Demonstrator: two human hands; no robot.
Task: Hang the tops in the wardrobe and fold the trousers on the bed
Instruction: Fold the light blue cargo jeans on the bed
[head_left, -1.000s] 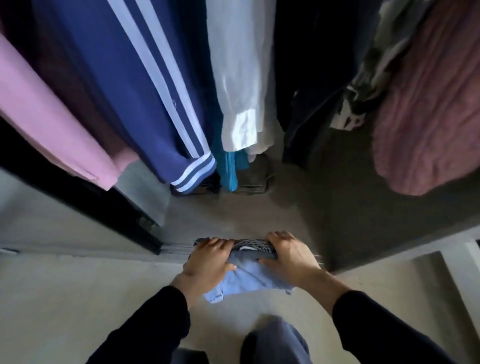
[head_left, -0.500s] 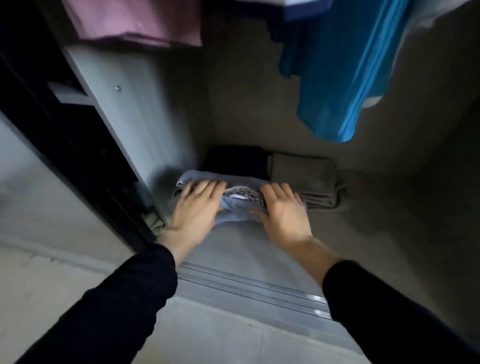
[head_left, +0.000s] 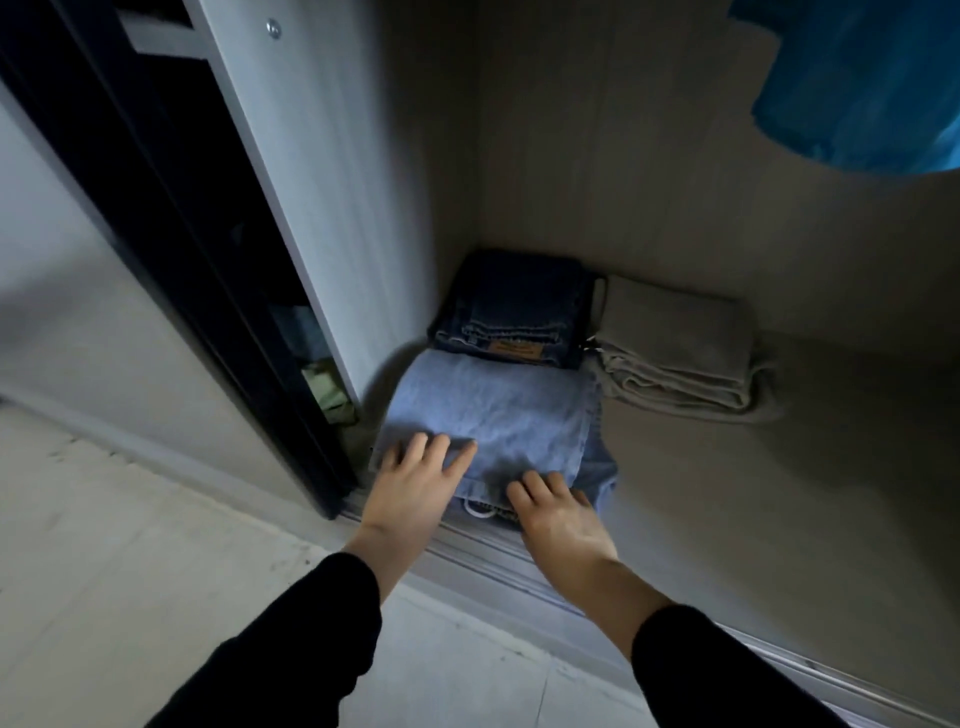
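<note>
Folded light blue jeans (head_left: 498, 410) lie on the wardrobe floor (head_left: 727, 493) in the front left corner. My left hand (head_left: 415, 478) rests flat on their near left edge, fingers spread. My right hand (head_left: 556, 514) lies on their near right edge, fingers over the waistband. Neither hand grips the cloth. Behind them sit folded dark blue jeans (head_left: 514, 312) and, to the right, folded beige trousers (head_left: 680, 353).
A grey wardrobe side panel (head_left: 322, 182) and a black sliding door (head_left: 171, 208) stand at the left. A metal door track (head_left: 493, 566) runs along the wardrobe's front edge. A blue hanging top (head_left: 862, 83) dangles at the upper right. Pale floor (head_left: 156, 571) lies nearer me.
The light blue jeans have gone from held above the floor to lying on the wardrobe floor. Both hands have slid back to the near edge and flattened.
</note>
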